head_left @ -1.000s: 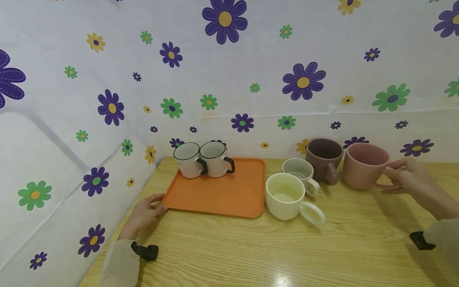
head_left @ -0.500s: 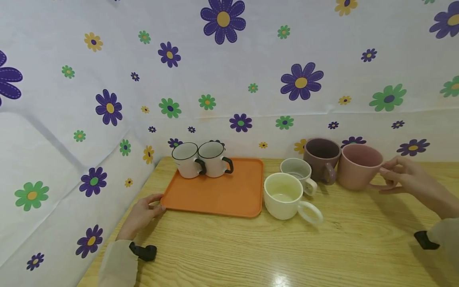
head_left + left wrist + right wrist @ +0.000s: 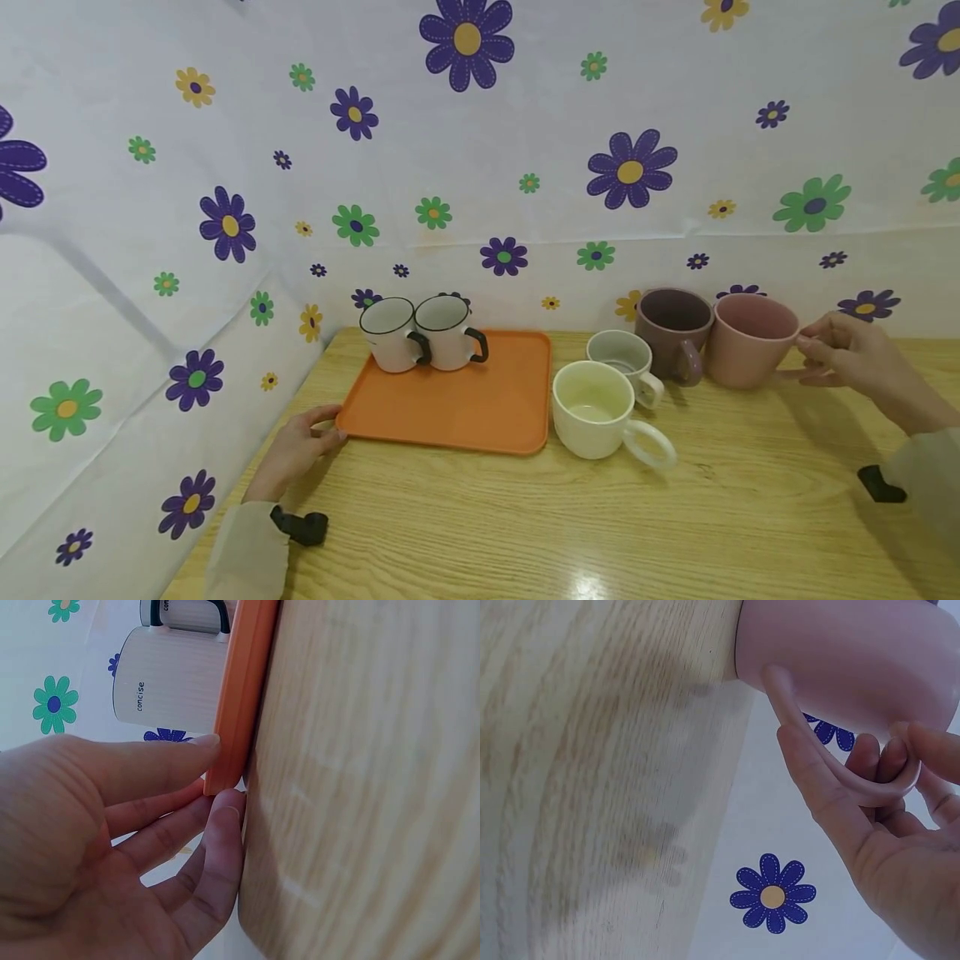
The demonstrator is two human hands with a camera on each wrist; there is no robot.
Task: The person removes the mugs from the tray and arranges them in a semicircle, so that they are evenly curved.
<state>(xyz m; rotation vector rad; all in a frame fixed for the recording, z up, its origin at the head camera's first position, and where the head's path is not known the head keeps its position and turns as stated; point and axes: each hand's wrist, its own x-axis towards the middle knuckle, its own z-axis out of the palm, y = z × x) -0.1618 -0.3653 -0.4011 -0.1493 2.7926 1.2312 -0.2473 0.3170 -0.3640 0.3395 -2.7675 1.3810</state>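
At the right, my right hand (image 3: 862,358) grips the handle (image 3: 877,791) of a pink mug (image 3: 752,342), with fingers through the loop and the thumb near its top. The mug is upright, right beside a dark purple mug (image 3: 666,333). My left hand (image 3: 296,450) holds the near left corner of an orange tray (image 3: 450,417); in the left wrist view the thumb lies on the tray's rim (image 3: 238,705) and the other fingers are at its corner. Two white mugs with black rims and handles, one left (image 3: 393,346) and one right (image 3: 450,342), stand at the tray's back left.
Between the tray and the purple mug stand a pale yellow mug (image 3: 588,425) with a ring handle and a smaller grey-white mug (image 3: 618,350). Flower-printed white cloth (image 3: 555,200) rises behind and left of the wooden table (image 3: 465,525).
The right hand has shifted the pink mug slightly left, up against the purple mug, then a little toward the back cloth. My left hand stays at the tray's corner.
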